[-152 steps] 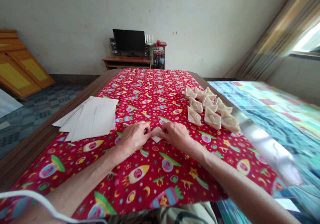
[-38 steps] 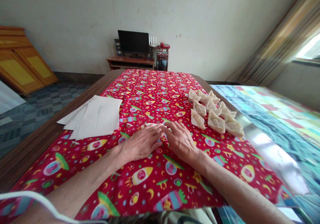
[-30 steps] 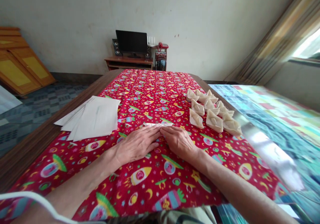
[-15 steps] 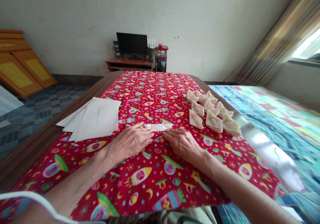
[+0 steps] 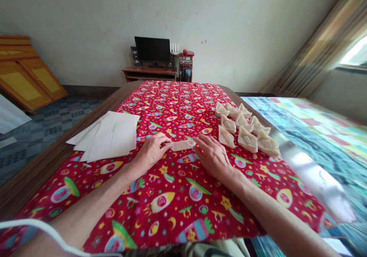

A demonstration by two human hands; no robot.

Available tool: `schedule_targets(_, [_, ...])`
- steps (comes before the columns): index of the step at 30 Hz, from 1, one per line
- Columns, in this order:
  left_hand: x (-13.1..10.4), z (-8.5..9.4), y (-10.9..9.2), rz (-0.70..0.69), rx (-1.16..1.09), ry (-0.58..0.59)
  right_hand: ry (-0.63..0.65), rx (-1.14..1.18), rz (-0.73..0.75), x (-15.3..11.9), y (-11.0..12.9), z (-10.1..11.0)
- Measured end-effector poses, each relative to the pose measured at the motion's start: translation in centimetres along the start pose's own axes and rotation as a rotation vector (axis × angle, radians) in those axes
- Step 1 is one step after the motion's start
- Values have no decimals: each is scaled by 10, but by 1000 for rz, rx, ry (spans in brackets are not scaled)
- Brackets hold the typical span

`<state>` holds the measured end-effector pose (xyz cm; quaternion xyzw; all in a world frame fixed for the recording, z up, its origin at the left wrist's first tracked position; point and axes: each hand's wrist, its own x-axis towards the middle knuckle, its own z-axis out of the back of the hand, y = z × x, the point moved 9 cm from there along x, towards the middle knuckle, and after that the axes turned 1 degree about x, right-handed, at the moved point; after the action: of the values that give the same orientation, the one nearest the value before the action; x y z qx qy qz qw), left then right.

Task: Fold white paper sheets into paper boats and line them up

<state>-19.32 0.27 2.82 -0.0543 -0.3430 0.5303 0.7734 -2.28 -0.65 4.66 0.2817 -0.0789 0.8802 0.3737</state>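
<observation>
A narrow folded strip of pale paper lies across the middle of the red cloth, its plain side facing up and its ends slanted. My left hand pinches the left end between thumb and curled fingers. At the right end, my right hand has its fingertips and thumb closed on the paper, the back of the hand facing up. To the left rests a fanned stack of flat paper sheets. Several folded paper boat shapes stand grouped on the right.
A red cloth printed with rockets covers the brown wooden table. A white cable crosses the lower left corner. Beyond the table are a monitor and a red telephone. A patterned bed surface adjoins the right side.
The folded strip now shows a plain face instead of its creased, pointed one. My left hand has curled from lying flat into a pinch, and my right hand has shifted up slightly to the strip's end.
</observation>
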Motion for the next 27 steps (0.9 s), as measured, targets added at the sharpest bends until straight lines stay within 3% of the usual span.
schedule_targets(3, [2, 4, -1, 13, -76, 2, -26, 85, -39, 1, -12, 0])
schedule_targets(7, [3, 13, -12, -8, -141, -18, 48, 300, -87, 2, -21, -8])
schedule_targets(11, [1, 17, -20, -15, -212, -48, 65, 423, -104, 3, -16, -7])
schedule_targets(15, [-2, 11, -14, 74, -303, -54, 18, 386, -38, 2, -2, 0])
schedule_targets(19, [-8, 13, 1, 236, -431, -157, -103, 289, -47, 1, -1, 11])
schedule_targets(21, [-12, 4, 5, 356, -505, -90, -147, 238, -56, 1, 0, 15])
schedule_targets(23, [-17, -11, -2, 438, -574, 75, -157, 193, -46, 1, 5, 17])
schedule_targets(25, [-20, -22, -15, 453, -603, 193, -144, 172, -15, 1, 15, 17])
schedule_targets(27, [-20, -24, -22, 445, -552, 216, -109, 192, 27, -1, 27, 16])
